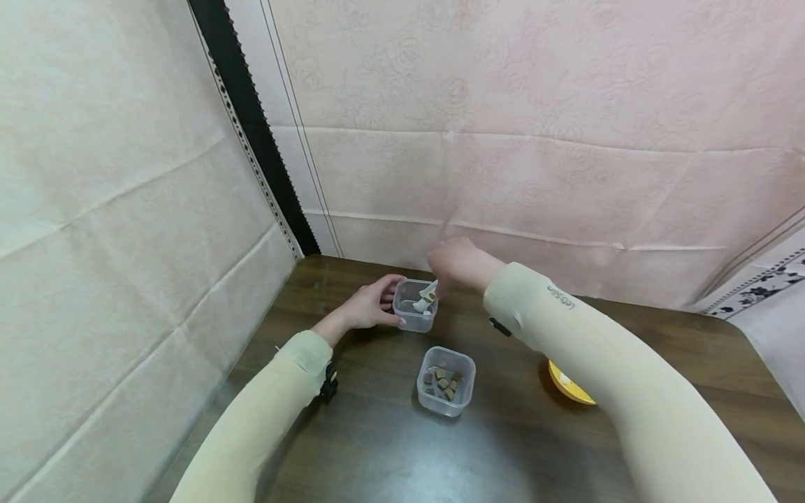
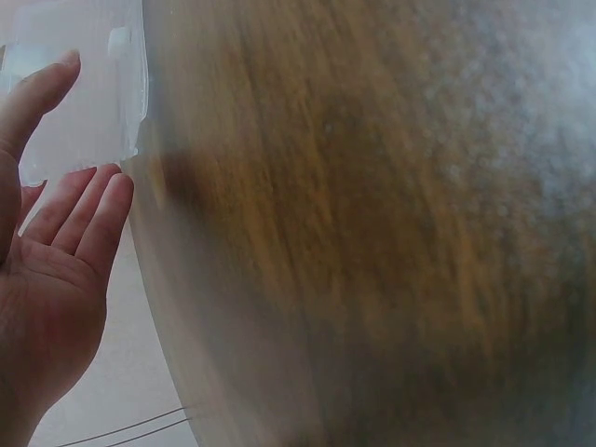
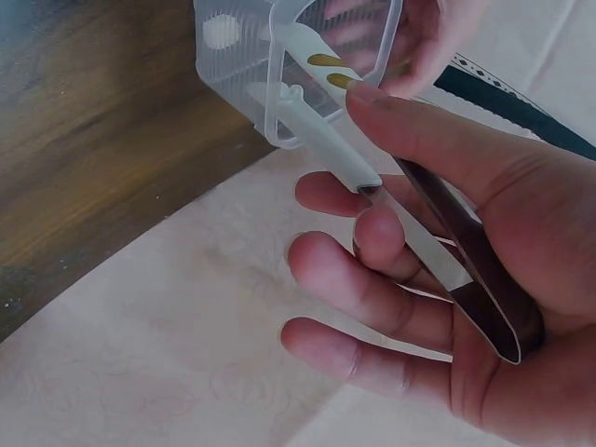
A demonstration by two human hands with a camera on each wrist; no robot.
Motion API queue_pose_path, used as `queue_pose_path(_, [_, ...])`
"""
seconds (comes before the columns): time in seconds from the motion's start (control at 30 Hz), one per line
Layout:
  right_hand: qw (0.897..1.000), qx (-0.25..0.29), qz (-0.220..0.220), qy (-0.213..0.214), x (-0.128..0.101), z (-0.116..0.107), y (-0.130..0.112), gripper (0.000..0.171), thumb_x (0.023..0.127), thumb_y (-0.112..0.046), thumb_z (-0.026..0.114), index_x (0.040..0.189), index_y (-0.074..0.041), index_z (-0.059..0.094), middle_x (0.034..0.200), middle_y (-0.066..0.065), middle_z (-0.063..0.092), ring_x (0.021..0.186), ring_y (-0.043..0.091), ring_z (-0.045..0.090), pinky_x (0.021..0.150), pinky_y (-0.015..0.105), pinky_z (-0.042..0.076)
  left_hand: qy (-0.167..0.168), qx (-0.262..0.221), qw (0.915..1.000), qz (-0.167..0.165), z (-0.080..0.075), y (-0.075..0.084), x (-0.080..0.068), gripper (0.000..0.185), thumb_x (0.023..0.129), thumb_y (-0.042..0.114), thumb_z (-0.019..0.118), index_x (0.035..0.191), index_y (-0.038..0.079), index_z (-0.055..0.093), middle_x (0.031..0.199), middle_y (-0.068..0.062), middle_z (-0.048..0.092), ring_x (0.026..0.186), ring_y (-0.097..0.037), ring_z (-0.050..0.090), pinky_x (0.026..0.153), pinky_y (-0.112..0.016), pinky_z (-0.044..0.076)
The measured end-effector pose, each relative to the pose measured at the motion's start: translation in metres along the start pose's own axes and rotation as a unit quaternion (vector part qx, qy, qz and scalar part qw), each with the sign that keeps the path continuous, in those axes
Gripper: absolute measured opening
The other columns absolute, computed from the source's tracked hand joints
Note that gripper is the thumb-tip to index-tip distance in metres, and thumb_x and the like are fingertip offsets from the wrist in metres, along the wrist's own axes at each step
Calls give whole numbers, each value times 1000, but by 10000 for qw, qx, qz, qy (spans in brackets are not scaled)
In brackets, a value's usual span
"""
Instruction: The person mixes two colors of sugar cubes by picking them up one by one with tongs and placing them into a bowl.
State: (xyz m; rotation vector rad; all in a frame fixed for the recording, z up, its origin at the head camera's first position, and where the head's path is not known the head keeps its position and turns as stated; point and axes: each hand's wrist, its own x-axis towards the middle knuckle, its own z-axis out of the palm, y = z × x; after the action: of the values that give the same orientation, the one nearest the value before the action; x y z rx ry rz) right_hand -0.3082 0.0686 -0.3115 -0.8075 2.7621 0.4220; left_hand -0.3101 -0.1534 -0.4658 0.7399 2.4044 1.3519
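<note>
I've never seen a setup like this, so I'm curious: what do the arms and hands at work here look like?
They are a person's. The left hand and right hand wear no gloves. The left sleeve and right sleeve are long and pale cream-green; the right one bears small dark lettering. A small black object shows at the left cuff, another at the right.

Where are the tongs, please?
The tongs are right of centre in the right wrist view, in the right hand, tips inside the box the left hand holds.
</note>
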Motion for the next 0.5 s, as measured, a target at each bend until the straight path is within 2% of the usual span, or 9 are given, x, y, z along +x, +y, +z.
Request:
queue_pose_path(0.13, [9999,-85,-68,67,5,1,-5,31,82,-35,91,89,-12,71,94,3,71,90,24,66,87,42,60,-23,-46,10000,36,1,-2,0,87,90,9,87,161,11,38,155,-24,52,143,-38,54,115,-49,51])
queue_pose_path(0.23, [9998,-188,-35,-39,8,0,-10,31,83,-37,91,92,-12,72,98,3,72,91,24,65,90,43,59,-43,-83,9999,41,0,-2,0,87,90,9,87,162,10,38,153,-24,54,142,-37,55,115,-49,51])
queue_pose_path(0.5, [9983,-414,65,-412,13,-4,-18,26,85,-35,89,89,-15,73,95,0,68,83,19,56,87,38,57,-45,-30,10000,-10,-1,-1,0,88,90,10,88,161,12,37,153,-22,54,142,-34,56,114,-45,53])
